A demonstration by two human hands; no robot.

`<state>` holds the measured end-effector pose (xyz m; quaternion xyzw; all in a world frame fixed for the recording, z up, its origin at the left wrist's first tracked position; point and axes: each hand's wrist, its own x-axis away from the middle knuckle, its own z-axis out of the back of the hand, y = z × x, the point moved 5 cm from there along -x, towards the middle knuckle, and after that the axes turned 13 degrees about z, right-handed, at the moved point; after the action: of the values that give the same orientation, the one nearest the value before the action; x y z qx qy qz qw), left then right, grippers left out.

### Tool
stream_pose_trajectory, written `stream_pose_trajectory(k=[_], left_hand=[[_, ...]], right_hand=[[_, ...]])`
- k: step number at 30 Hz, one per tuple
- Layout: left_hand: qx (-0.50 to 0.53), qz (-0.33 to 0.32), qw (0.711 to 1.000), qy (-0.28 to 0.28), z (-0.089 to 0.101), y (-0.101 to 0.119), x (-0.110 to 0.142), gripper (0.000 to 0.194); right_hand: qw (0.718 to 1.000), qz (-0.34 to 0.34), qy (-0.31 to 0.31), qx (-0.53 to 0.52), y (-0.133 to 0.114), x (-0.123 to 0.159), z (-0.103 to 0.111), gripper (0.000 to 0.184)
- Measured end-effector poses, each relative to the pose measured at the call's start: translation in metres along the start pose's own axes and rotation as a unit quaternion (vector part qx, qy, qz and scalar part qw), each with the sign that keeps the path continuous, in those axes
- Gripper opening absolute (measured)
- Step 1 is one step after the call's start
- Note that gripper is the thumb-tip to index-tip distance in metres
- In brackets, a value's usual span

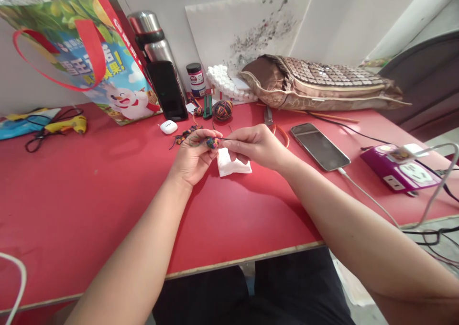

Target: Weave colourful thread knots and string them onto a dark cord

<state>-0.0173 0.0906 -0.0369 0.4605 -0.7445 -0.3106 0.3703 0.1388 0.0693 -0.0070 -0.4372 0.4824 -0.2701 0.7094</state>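
My left hand (193,155) pinches a small multicoloured yarn piece (212,142) above the red table. My right hand (256,146) is closed just to the right of it, thumb and fingertips together on a thin dark length (222,138) that reaches the piece. Whether that is a strand or a slim tool, I cannot tell. More knotted yarn work (188,133) lies behind my left fingers. Beyond the hands rests a ball of multicoloured yarn (223,110). Under my right hand is a folded white tissue pack (233,165), partly covered.
A phone (320,146) on a cable and a purple power strip (399,167) lie right. Pliers (281,135), a green cutter (208,106), a white earbud case (168,127) and an upright black phone (168,91) stand beyond. Left are a shopping bag (122,86) and yellow glue gun (68,124).
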Motion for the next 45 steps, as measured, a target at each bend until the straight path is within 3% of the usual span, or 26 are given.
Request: stream_pose_trajectory(k=[9, 13, 18, 23, 31, 39, 45], left_hand=[[-0.028, -0.012, 0.999, -0.021, -0.001, 0.004, 0.004, 0.021], [-0.052, -0.003, 0.998, -0.044, -0.003, 0.005, 0.008, 0.027], [-0.08, -0.017, 0.996, -0.032, -0.003, 0.001, 0.005, 0.032], [-0.076, -0.052, 0.996, -0.015, 0.0, 0.0, 0.0, 0.034], [-0.063, -0.025, 0.998, 0.015, 0.002, -0.004, -0.002, 0.033], [-0.06, -0.026, 0.998, 0.024, 0.008, -0.005, -0.006, 0.033], [-0.06, -0.029, 0.997, 0.033, 0.007, -0.005, -0.005, 0.034]], right_hand=[[0.997, 0.015, -0.046, 0.066, 0.006, 0.004, 0.002, 0.045], [0.995, 0.013, -0.038, 0.091, 0.011, 0.004, 0.001, 0.041], [0.994, 0.008, -0.034, 0.105, 0.011, 0.004, 0.004, 0.045], [0.994, 0.009, 0.034, 0.107, 0.013, 0.001, 0.012, 0.039], [0.978, 0.063, 0.148, 0.134, 0.01, 0.001, 0.018, 0.014], [0.985, 0.078, 0.096, 0.117, 0.008, 0.004, 0.007, 0.038], [0.966, 0.111, 0.089, 0.218, 0.007, 0.002, 0.009, 0.013]])
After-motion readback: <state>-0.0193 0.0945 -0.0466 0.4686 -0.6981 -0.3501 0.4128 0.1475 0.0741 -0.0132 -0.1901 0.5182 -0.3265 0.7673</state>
